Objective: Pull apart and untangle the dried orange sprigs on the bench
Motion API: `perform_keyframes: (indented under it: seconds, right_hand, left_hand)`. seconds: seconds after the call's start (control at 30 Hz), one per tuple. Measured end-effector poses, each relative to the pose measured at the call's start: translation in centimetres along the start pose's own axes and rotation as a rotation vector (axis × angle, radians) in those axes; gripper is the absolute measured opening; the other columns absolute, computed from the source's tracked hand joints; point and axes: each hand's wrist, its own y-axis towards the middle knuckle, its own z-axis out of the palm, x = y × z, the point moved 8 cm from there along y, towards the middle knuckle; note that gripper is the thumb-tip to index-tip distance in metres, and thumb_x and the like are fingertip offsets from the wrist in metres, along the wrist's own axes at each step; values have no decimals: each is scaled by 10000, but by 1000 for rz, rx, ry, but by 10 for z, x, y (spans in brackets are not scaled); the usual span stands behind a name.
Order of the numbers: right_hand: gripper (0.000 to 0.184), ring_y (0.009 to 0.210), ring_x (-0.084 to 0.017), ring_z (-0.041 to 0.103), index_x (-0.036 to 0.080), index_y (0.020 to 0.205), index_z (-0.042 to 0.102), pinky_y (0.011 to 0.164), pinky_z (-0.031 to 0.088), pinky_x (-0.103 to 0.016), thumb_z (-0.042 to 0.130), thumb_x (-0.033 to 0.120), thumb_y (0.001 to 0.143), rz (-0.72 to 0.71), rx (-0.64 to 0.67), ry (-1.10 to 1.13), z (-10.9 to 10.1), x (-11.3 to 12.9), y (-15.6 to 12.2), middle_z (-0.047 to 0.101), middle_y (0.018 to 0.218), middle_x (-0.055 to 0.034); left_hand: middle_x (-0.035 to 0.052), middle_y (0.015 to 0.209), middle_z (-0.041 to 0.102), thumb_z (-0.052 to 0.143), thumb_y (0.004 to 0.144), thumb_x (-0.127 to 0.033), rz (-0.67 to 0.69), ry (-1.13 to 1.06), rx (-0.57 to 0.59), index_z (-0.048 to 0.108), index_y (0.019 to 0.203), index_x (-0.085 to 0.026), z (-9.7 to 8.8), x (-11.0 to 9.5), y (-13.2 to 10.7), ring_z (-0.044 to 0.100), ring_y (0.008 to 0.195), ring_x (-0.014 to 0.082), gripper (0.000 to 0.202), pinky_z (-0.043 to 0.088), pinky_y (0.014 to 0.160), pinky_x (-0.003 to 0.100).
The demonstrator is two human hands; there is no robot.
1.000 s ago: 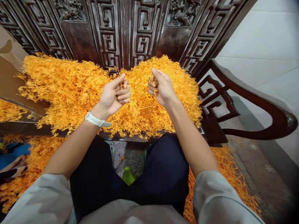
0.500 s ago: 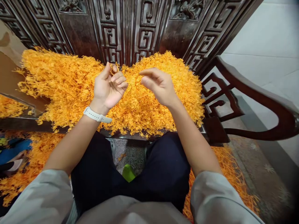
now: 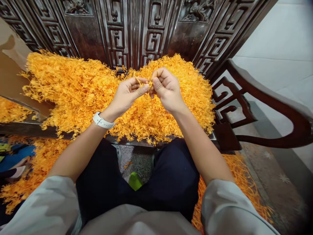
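Note:
A big heap of thin orange sprigs (image 3: 73, 88) covers the seat of a dark carved wooden bench (image 3: 137, 29) in front of me. Above the heap my left hand (image 3: 127, 96), with a white watch on the wrist, and my right hand (image 3: 166, 88) meet at the fingertips. Both pinch one small orange sprig (image 3: 144, 83) between thumb and fingers, the left from the left side and the right from the right side. The other fingers of each hand are curled in.
The bench's curved armrest (image 3: 269, 107) juts out at the right. More orange sprigs (image 3: 29, 176) litter the floor on both sides of my dark-trousered legs. A green shoe tip (image 3: 135, 181) shows between my knees. Blue and dark items (image 3: 17, 156) lie at the far left.
My hands were apart, each closed on orange bits; half a second ago the right was loosely spread. Now they have come together and both pinch one sprig.

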Motion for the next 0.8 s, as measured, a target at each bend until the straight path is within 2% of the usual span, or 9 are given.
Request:
perform_keyframes:
  seconds: [0.1, 0.17, 0.37, 0.53, 0.7, 0.77, 0.8]
  right_hand:
    - [464, 662, -121, 561, 261, 935, 557, 605, 557, -278, 775, 670, 909, 54, -1, 74, 1, -6, -1, 519, 769, 37]
    - [455, 666, -120, 559, 263, 929, 547, 613, 564, -279, 786, 650, 910, 86, -22, 103, 2, -9, -2, 534, 769, 38]
    - [419, 664, -108, 544, 265, 901, 544, 601, 550, -244, 820, 581, 910, 150, -130, 106, 0, -8, -5, 535, 774, 42]
    - [288, 629, -98, 491, 254, 898, 516, 575, 515, -215, 768, 367, 984, 271, -127, 311, 12, -9, -9, 468, 709, 59]
    - [184, 599, -85, 422, 244, 910, 506, 547, 476, -183, 646, 189, 1015, 356, -187, 469, 33, -14, -10, 430, 690, 63]
    - [174, 611, -93, 430, 249, 917, 509, 549, 483, -188, 639, 175, 1006, 352, -219, 474, 24, -19, -6, 445, 710, 53]
    - [180, 624, -100, 443, 254, 916, 510, 551, 491, -196, 657, 189, 996, 330, -243, 465, 12, -22, -2, 459, 724, 46]
  left_hand:
    - [32, 885, 748, 888, 838, -584, 8, 32, -37, 691, 958, -188, 3, -8, -2, 712, 730, 116, 459, 594, 715, 264]
    - [16, 805, 719, 870, 858, -584, -1, 58, -37, 683, 894, -180, 2, -12, -2, 667, 651, 98, 446, 558, 643, 246]
    - [16, 664, 665, 887, 845, -572, -78, 113, 147, 732, 774, -169, 10, -18, -7, 580, 565, 91, 438, 452, 533, 233]
    - [15, 704, 673, 915, 812, -572, -79, -44, 240, 749, 842, -188, 13, -24, -7, 585, 579, 98, 420, 481, 561, 257]
    - [-6, 665, 605, 929, 753, -644, -58, -175, 290, 649, 803, -203, 14, -21, -3, 561, 552, 101, 525, 484, 539, 275]
    - [-31, 612, 532, 953, 721, -628, -31, -232, 305, 575, 743, -214, 14, -23, -4, 534, 531, 98, 561, 489, 539, 282]
    - [-43, 587, 484, 964, 696, -626, -13, -264, 307, 530, 718, -221, 14, -25, -5, 521, 522, 100, 595, 495, 544, 291]
